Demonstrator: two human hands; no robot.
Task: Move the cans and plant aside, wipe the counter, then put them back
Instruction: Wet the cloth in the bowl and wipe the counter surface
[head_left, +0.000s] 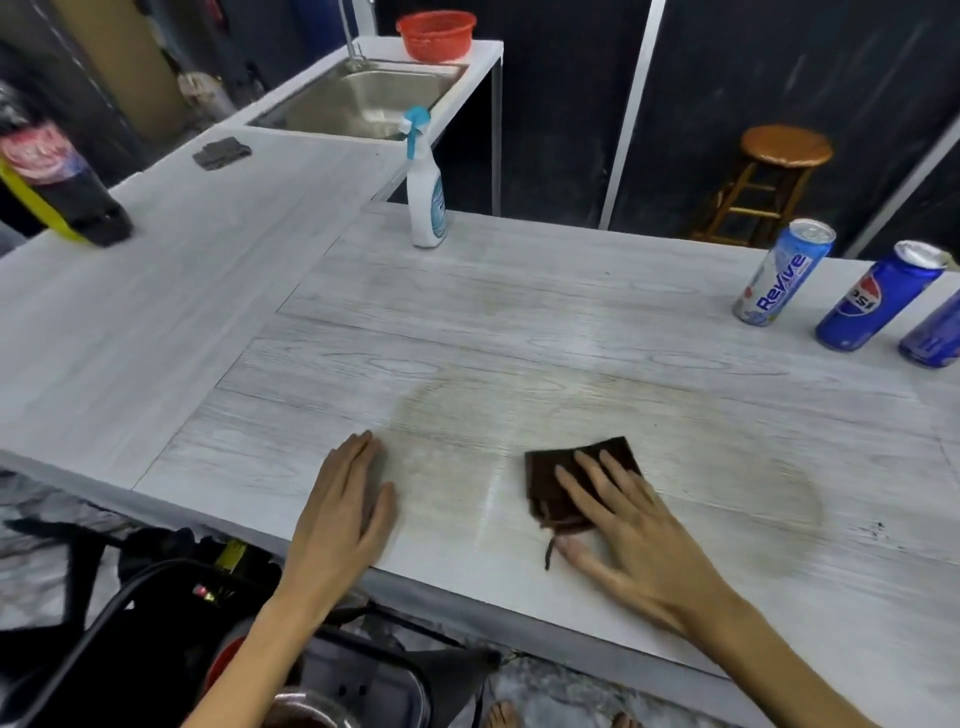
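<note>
My right hand (623, 525) lies flat with spread fingers on a dark brown cloth (561, 483), pressing it onto the whitish wood-grain counter (519, 338) near the front edge. My left hand (340, 499) rests palm down on the counter to the left of the cloth, holding nothing. A damp smear spreads across the counter around the cloth. Three cans stand at the far right: a Revive can (784, 273), a Pepsi can (878, 296) and a blue can (935, 335) cut off by the frame edge. No plant is in view.
A spray bottle (426, 182) stands at the counter's back edge. On the left wing sit a dark cola bottle (57, 182) and a grey cloth (221, 151). Behind are a steel sink (363, 101), a red basket (436, 34) and a wooden stool (763, 182).
</note>
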